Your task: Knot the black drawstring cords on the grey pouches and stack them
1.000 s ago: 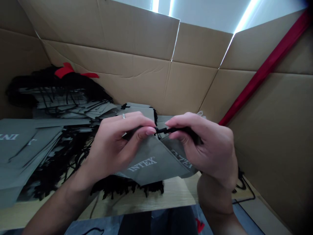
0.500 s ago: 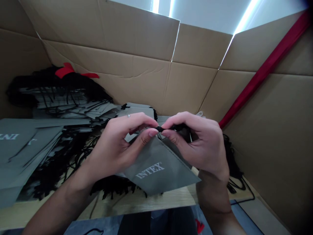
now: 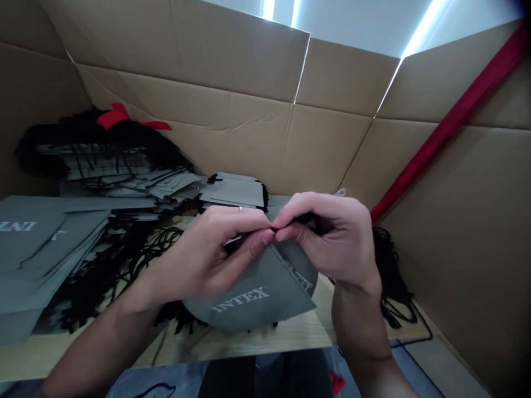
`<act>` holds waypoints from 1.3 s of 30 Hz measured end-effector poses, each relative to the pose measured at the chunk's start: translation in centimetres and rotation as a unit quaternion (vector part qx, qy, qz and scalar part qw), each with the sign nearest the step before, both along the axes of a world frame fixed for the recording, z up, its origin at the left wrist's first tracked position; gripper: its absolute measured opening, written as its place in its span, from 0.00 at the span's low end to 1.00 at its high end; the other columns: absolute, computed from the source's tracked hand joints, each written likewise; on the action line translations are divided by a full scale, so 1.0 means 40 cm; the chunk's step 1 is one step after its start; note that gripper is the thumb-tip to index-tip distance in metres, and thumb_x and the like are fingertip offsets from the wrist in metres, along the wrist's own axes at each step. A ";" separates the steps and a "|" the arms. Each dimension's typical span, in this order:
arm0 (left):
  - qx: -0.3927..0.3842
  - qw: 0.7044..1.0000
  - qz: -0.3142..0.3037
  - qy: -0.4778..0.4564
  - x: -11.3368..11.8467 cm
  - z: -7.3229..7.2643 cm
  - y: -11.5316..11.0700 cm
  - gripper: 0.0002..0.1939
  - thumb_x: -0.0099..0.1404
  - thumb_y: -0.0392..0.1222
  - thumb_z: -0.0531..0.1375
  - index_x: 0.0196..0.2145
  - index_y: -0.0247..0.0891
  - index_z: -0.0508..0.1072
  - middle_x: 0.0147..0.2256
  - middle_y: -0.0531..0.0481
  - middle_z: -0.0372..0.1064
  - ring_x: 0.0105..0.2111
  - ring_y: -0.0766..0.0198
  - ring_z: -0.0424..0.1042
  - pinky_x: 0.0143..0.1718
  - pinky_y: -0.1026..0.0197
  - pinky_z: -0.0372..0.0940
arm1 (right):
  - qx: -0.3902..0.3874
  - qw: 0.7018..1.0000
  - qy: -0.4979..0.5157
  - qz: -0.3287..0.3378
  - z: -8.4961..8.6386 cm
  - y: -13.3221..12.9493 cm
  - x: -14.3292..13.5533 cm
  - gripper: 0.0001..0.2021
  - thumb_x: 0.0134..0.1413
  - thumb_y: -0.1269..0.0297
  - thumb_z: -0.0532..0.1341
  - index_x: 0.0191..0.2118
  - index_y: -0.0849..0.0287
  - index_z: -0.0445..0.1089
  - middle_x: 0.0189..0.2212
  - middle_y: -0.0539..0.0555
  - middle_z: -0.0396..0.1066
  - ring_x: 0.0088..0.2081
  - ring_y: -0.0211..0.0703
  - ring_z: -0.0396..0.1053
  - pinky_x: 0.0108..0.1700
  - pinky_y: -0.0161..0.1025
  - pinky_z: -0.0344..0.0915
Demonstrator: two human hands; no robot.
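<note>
Pinching black cord (image 3: 307,219), both nearly closed hands (image 3: 224,243) (image 3: 332,237) meet at the top of grey INTEX-printed fabric (image 3: 259,316).

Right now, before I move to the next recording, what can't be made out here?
Head view, hidden: most of the black cord, by the left hand and right hand.
Head view, partly hidden: the second print, by the grey INTEX layer in front.
Head view, cut off: lettering on the near stack, by the picture's left edge.
Head view, dim and tangled: the count in the back pile, under dark cords.
</note>
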State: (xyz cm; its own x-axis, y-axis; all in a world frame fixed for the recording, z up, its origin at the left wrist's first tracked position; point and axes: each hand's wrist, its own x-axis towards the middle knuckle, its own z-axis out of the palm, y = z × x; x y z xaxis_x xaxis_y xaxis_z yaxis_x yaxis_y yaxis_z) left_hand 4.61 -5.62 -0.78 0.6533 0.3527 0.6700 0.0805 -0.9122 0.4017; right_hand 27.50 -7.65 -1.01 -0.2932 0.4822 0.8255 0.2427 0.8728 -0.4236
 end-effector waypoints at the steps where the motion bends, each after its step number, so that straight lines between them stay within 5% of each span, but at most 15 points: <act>1: -0.005 1.000 -0.006 -0.004 0.000 0.000 -0.002 0.15 0.82 0.40 0.59 0.34 0.40 0.77 0.28 0.51 0.74 0.26 0.64 0.69 0.28 0.60 0.63 | -0.020 0.999 0.015 0.027 -0.003 0.005 -0.002 0.06 0.64 0.72 0.76 0.39 0.55 0.83 0.32 0.47 0.85 0.33 0.37 0.81 0.37 0.34 0.77; 5: -0.029 0.999 0.000 -0.040 0.001 0.002 -0.005 0.18 0.82 0.43 0.61 0.31 0.41 0.76 0.25 0.52 0.70 0.25 0.63 0.69 0.27 0.60 0.64 | -0.038 0.994 0.067 0.073 -0.008 0.027 -0.013 0.08 0.61 0.66 0.81 0.36 0.57 0.83 0.31 0.48 0.84 0.32 0.39 0.80 0.34 0.34 0.76; 9: -0.044 0.999 0.020 -0.004 -0.016 0.012 0.010 0.09 0.81 0.39 0.62 0.40 0.39 0.79 0.30 0.54 0.73 0.27 0.67 0.68 0.29 0.64 0.65 | 0.006 0.997 0.061 -0.037 0.003 0.038 0.008 0.08 0.64 0.58 0.80 0.37 0.53 0.83 0.32 0.48 0.84 0.32 0.40 0.79 0.35 0.36 0.75; 13: -0.065 0.992 0.064 0.093 -0.052 0.021 0.025 0.10 0.78 0.40 0.65 0.35 0.39 0.79 0.27 0.55 0.70 0.25 0.68 0.66 0.23 0.65 0.61 | 0.066 0.984 0.059 -0.154 0.022 0.030 0.047 0.03 0.66 0.62 0.77 0.40 0.50 0.85 0.35 0.51 0.85 0.34 0.43 0.78 0.36 0.42 0.72; 18: -0.025 0.954 0.256 -0.152 -0.050 0.006 0.015 0.06 0.73 0.41 0.72 0.35 0.40 0.87 0.27 0.55 0.75 0.23 0.68 0.67 0.20 0.64 0.57 | 0.141 0.948 0.065 -0.278 0.035 -0.042 0.039 0.03 0.68 0.62 0.75 0.45 0.49 0.85 0.42 0.54 0.84 0.40 0.51 0.78 0.46 0.50 0.73; 22: 0.012 0.884 0.342 -0.319 -0.027 -0.013 -0.018 0.04 0.69 0.41 0.76 0.35 0.42 0.86 0.28 0.55 0.76 0.25 0.68 0.70 0.22 0.64 0.62 | 0.070 0.970 -0.046 -0.227 0.026 -0.082 -0.007 0.08 0.71 0.54 0.74 0.43 0.52 0.84 0.33 0.50 0.84 0.31 0.44 0.76 0.38 0.44 0.71; 26: -0.072 0.900 0.300 -0.309 -0.011 -0.019 -0.068 0.19 0.70 0.39 0.74 0.24 0.40 0.74 0.22 0.58 0.72 0.19 0.70 0.71 0.17 0.68 0.62 | 0.041 0.974 -0.170 -0.146 0.010 -0.066 -0.080 0.22 0.68 0.47 0.75 0.56 0.58 0.79 0.43 0.55 0.86 0.35 0.45 0.77 0.40 0.43 0.71; 29: -0.119 0.915 0.240 -0.301 -0.008 -0.017 -0.106 0.14 0.70 0.39 0.74 0.29 0.39 0.76 0.27 0.56 0.78 0.26 0.67 0.79 0.24 0.69 0.72 | 0.036 0.961 -0.224 -0.155 0.014 -0.063 -0.126 0.10 0.72 0.57 0.70 0.46 0.59 0.76 0.35 0.53 0.80 0.33 0.44 0.71 0.37 0.42 0.63; 32: -0.117 0.937 0.212 -0.252 -0.035 -0.028 -0.131 0.11 0.77 0.49 0.70 0.41 0.39 0.84 0.38 0.49 0.85 0.36 0.62 0.86 0.40 0.64 0.80 | -0.055 0.972 -0.188 -0.132 0.023 -0.055 -0.134 0.13 0.75 0.63 0.63 0.34 0.56 0.69 0.26 0.47 0.67 0.27 0.37 0.58 0.33 0.41 0.55; 34: -0.120 0.940 0.223 -0.230 -0.075 -0.053 -0.134 0.16 0.81 0.54 0.65 0.48 0.40 0.86 0.43 0.47 0.87 0.41 0.59 0.87 0.47 0.60 0.81 | -0.193 0.970 -0.118 -0.095 0.017 -0.030 -0.117 0.19 0.77 0.55 0.62 0.31 0.56 0.67 0.26 0.47 0.65 0.28 0.37 0.58 0.32 0.40 0.54; 35: -0.123 0.935 0.241 -0.230 -0.102 -0.073 -0.131 0.16 0.82 0.54 0.65 0.48 0.40 0.87 0.43 0.47 0.87 0.42 0.59 0.86 0.48 0.59 0.80 | -0.278 0.956 -0.061 -0.068 0.008 -0.011 -0.103 0.20 0.76 0.53 0.64 0.31 0.56 0.68 0.27 0.47 0.66 0.30 0.38 0.61 0.33 0.39 0.56; 39: -0.176 0.879 0.395 -0.202 -0.219 -0.190 -0.077 0.18 0.79 0.58 0.66 0.48 0.42 0.87 0.48 0.46 0.86 0.50 0.52 0.81 0.60 0.54 0.74 | -0.419 0.906 -0.034 -0.052 -0.054 0.077 -0.048 0.25 0.74 0.40 0.64 0.32 0.55 0.68 0.27 0.49 0.69 0.26 0.38 0.65 0.29 0.37 0.63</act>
State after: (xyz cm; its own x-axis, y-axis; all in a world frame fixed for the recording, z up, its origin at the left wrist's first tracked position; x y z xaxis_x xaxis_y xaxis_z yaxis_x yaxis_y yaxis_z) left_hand -4.14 -8.68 -8.40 -0.1545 0.8213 0.5491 0.4184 -0.4491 0.7895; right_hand 25.60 -4.57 -3.18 -0.2472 0.9592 0.1374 0.3560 0.2218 -0.9078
